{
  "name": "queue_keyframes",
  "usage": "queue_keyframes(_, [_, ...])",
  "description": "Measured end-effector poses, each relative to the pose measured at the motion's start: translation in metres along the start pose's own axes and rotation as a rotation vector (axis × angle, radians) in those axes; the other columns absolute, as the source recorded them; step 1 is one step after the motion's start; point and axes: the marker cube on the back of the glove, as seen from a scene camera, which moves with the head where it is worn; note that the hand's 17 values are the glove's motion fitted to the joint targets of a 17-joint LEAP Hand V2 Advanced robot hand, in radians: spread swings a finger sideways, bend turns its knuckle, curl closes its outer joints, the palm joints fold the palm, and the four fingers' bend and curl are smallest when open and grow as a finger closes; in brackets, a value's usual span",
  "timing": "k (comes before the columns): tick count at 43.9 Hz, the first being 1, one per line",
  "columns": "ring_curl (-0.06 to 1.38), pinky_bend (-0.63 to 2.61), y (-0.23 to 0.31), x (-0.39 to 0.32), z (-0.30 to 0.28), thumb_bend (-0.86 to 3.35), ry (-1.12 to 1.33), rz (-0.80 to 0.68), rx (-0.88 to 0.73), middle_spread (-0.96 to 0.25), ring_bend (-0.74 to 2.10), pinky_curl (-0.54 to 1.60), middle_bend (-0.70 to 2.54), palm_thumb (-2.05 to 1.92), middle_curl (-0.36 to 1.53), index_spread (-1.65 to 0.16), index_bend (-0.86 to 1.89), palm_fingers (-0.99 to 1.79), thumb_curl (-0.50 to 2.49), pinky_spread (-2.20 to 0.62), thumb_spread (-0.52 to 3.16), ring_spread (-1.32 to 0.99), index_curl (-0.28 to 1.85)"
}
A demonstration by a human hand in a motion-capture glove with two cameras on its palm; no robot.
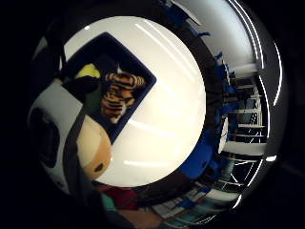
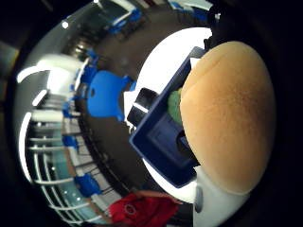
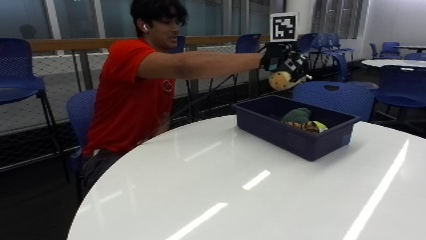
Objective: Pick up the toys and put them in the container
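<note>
Tan toy held above the bin

The right hand [image 3: 283, 61] had its fingers curled round a tan toy [image 3: 282, 80], which hung below them, high over the blue bin [image 3: 293, 136] on the white surface [image 3: 219, 190]; its long axis was unclear. A tiger [image 1: 117, 95] lay in the bin.

I see a round white table [image 3: 253, 185], glossy, with streaks of ceiling light across its top. The one thing I can make out resting directly on it is a dark blue rectangular container [image 3: 293, 134], sitting toward the far edge, at about one o'clock from the table's middle in the outside view. Its long sides run diagonally.
</note>
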Motion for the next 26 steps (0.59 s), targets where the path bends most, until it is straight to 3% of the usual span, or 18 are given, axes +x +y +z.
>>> queue_keyframes(3, [0.69, 1.07, 0.004, -0.006, 0.004, 0.13, -0.013, -0.091, -0.03, -0.5, 1.13, 0.48, 0.8, 0.68, 0.89, -0.55, 0.26, 0.85, 1.04, -0.42, 0.38, -0.54, 0.89])
queue_keyframes(8, [0.7, 1.08, 0.006, -0.005, 0.02, 0.1, -0.015, 0.007, -0.189, -0.5, 1.13, 0.48, 0.75, 0.66, 0.89, -0.55, 0.19, 0.75, 1.06, -0.43, 0.38, -0.54, 0.91])
queue_keyframes(10, [0.68, 1.16, 0.009, -0.002, 0.026, -0.03, -0.031, 0.001, -0.222, -0.48, 1.1, 0.5, 0.58, 0.43, 0.83, -0.51, -0.02, 0.35, 1.0, -0.39, 0.59, -0.52, 0.83])
queue_keyframes(12, [0.69, 1.3, 0.011, 0.002, 0.029, -0.11, -0.053, -0.005, -0.208, -0.38, 0.92, 0.59, 0.38, 0.29, 0.78, -0.46, 0.01, -0.27, 0.92, -0.28, 0.71, -0.38, 0.82])
queue_keyframes(13, [0.67, 1.34, 0.012, 0.003, 0.029, -0.16, -0.067, -0.017, -0.189, -0.33, 0.78, 0.58, 0.31, 0.17, 0.75, -0.45, 0.02, -0.44, 0.87, -0.23, 0.75, -0.33, 0.79])
queue_keyframes(18, [0.52, 1.33, 0.02, 0.014, 0.028, -0.12, -0.09, -0.046, -0.135, -0.21, 0.47, 0.51, 0.15, -0.05, 0.64, -0.41, 0.05, -0.4, 0.73, -0.09, 0.88, -0.19, 0.64])
queue_keyframes(26, [0.42, 1.26, 0.042, 0.047, 0.03, -0.11, -0.058, -0.063, -0.133, -0.12, 0.3, 0.46, 0.11, -0.13, 0.53, -0.37, 0.08, -0.3, 0.56, 0.03, 0.96, -0.05, 0.51])
